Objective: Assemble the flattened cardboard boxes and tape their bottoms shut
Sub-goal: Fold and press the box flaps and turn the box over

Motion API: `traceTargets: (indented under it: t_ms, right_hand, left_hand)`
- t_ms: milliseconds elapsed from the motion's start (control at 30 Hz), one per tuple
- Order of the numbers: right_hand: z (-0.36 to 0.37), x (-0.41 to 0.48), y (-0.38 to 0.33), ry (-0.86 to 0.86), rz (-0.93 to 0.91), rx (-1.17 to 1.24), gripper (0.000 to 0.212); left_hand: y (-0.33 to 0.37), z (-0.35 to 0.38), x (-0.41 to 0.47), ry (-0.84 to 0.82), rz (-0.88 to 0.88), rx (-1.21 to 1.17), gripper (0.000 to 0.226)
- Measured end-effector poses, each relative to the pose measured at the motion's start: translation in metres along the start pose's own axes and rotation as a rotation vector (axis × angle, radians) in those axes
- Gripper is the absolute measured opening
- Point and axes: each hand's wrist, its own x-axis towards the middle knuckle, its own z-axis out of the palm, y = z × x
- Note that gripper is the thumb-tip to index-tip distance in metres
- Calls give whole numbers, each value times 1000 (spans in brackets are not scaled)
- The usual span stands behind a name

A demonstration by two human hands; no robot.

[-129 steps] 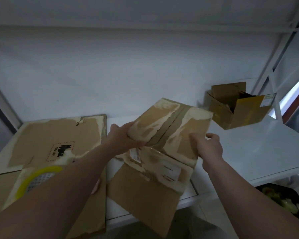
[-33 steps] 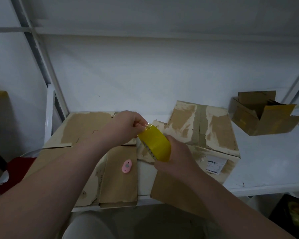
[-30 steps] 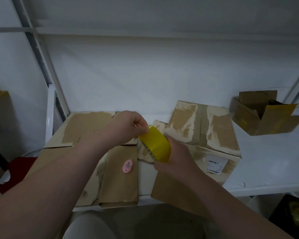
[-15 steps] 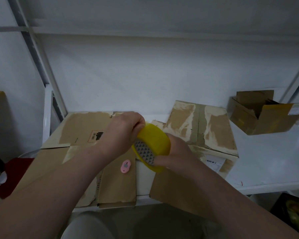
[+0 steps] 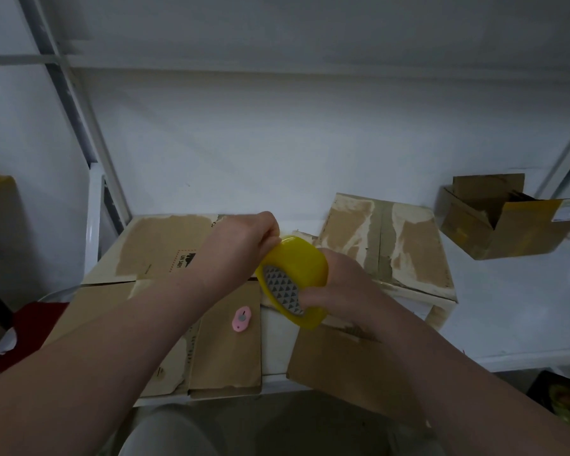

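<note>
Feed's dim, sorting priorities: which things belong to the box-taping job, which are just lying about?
Job: yellow tape roll; worn brown cardboard box; flattened cardboard boxes; small pink cutter, probably.
Lying about: open cardboard box far right; red object, left.

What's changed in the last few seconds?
Both hands let go of the box, now resting on the shelf. The right hand grips the yellow tape roll, turned so its core faces the camera; the left hand pinches at its rim. The pink cutter and flattened cardboard stayed put.
</note>
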Motion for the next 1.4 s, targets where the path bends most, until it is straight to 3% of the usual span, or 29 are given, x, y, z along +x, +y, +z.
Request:
traceTargets:
  t_ms: [67,200,300,467,600,700,800,900,1167,1267,1400]
  right_hand:
    - [1,0,1,1,13,-9,44]
    - [1,2,-1,-16,51,-6,40]
    - [-4,7,-6,-7,79,-58,46]
    - [-12,14,-7,-49,114,-259,37]
    - [-14,10,-4,-46,132,-438,36]
    - [-25,2,-4,-120,135,-70,45]
    - [-35,-9,3,-228,113,391,63]
    - [-45,-16,10,-201,72,546,60]
    - [-95,-12,-4,374,-101,105,47]
    - [-108,-10,-4,285,-50,-254,56]
    - [-115,-5,-6,165,20,-465,57]
  left_hand:
    - [-2,6,0,9,24,63,11]
    - [0,10,-2,-97,141,200,40]
    - [2,8,1,-98,197,224,42]
    - [8,-2,14,-14,8,-41,17]
    - [14,-16,36,-214,-161,-168,11]
    - [7,-18,43,-228,-363,-364,15]
    - [1,-16,47,-114,-569,-554,20]
    - [-4,-12,50,-19,-713,-638,24]
    - [11,31,55,58,-896,-732,41]
    - [17,49,56,-21,-923,-759,45]
    - [11,64,52,-76,-943,-702,40]
